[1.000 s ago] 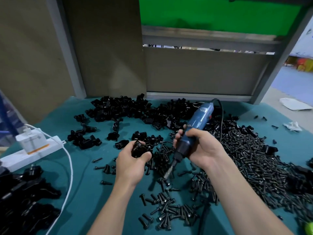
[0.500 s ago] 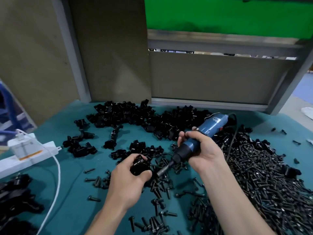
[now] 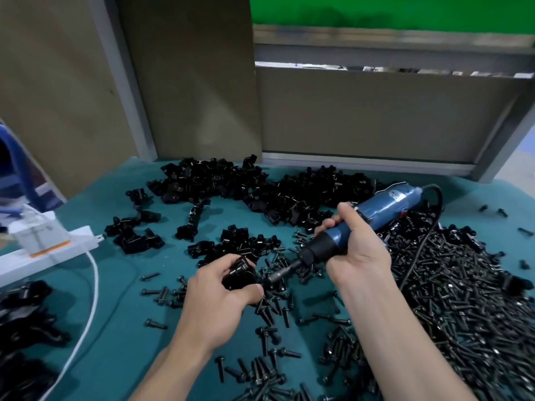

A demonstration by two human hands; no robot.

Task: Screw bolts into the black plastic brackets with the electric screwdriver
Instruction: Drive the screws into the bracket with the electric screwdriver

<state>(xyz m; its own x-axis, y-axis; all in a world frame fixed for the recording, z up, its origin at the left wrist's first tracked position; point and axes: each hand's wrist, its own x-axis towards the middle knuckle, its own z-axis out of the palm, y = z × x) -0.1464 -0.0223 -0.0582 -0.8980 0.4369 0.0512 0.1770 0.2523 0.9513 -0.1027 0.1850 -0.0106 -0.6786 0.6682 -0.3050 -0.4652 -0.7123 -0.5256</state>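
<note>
Blue electric screwdriver tilts down-left, bit meeting black bracket above scattered bolts.

A single wide-angle camera, worn on the head, looked forward and down onto the teal surface from close range. The left hand and right hand sat near the lens at frame centre. The rear panels filled the upper half.

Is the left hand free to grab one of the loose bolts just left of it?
Probably not yet: the left hand grips a bracket that the screwdriver meets. The bolts lie near, nothing between, once it lets go.
</note>
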